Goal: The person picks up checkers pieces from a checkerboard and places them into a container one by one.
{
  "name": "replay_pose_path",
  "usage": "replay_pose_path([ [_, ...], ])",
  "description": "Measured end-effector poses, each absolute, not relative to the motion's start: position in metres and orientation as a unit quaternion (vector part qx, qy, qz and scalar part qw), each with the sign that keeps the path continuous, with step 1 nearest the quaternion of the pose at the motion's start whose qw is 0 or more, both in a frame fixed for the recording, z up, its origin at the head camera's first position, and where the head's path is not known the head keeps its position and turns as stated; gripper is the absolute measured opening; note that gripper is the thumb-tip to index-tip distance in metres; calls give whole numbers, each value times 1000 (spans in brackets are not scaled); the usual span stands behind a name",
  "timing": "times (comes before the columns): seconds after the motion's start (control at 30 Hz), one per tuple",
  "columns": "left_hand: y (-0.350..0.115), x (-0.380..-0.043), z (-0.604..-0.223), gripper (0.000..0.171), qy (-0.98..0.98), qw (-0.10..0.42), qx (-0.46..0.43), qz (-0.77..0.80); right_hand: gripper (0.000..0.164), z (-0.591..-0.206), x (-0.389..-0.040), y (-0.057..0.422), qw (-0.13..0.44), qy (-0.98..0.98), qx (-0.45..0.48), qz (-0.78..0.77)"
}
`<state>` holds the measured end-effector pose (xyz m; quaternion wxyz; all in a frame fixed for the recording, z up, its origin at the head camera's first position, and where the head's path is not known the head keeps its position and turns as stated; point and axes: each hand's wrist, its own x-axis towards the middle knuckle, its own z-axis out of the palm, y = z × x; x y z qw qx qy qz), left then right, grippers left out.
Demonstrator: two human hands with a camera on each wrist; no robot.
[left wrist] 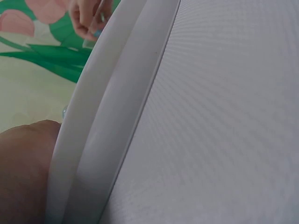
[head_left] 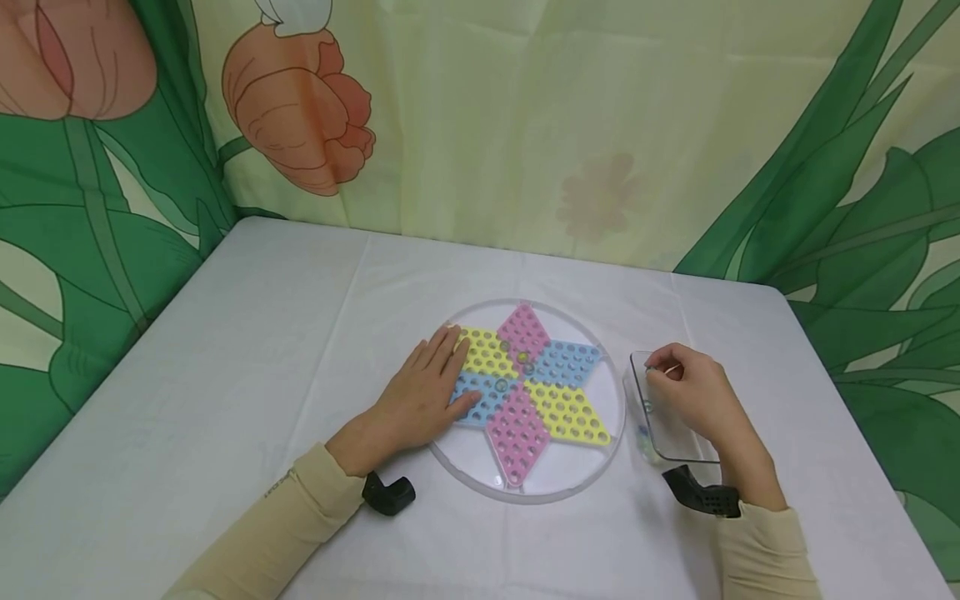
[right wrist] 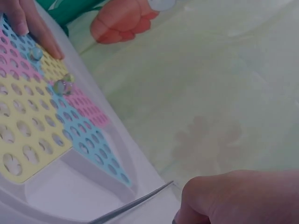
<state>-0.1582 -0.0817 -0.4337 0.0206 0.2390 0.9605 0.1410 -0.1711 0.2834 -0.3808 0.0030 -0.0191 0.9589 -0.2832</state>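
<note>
A round white Chinese checkers board [head_left: 525,497] lies on the table, its star made of pink, yellow and blue perforated points. Several glass marbles [head_left: 502,385] sit in holes left of and above the star's centre. My left hand [head_left: 420,392] rests palm down on the board's left side, fingers straight over the yellow and blue points. To the right, over a clear plastic box [head_left: 686,460], my right hand [head_left: 697,392] pinches a small marble [head_left: 651,370] between thumb and forefinger. That marble [left wrist: 97,33] also peeks out beneath the fingers in the left wrist view.
More marbles [head_left: 643,437] lie along the box's left side. A white cloth [head_left: 300,333] covers the table, and a curtain printed with flowers and leaves [head_left: 487,125] hangs behind it. Black wrist devices [head_left: 388,495] are strapped near both sleeves.
</note>
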Motion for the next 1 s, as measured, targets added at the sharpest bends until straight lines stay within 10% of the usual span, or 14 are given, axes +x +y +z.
replay_pose_path([
  [0.73, -82, -159, -434, 78, 962, 22, 236, 138, 19, -397, -174, 279, 84, 967, -54, -235],
  [1.0, -82, -158, -434, 78, 961, 26, 235, 140, 23, -380, -169, 273, 34, 970, -37, -238],
])
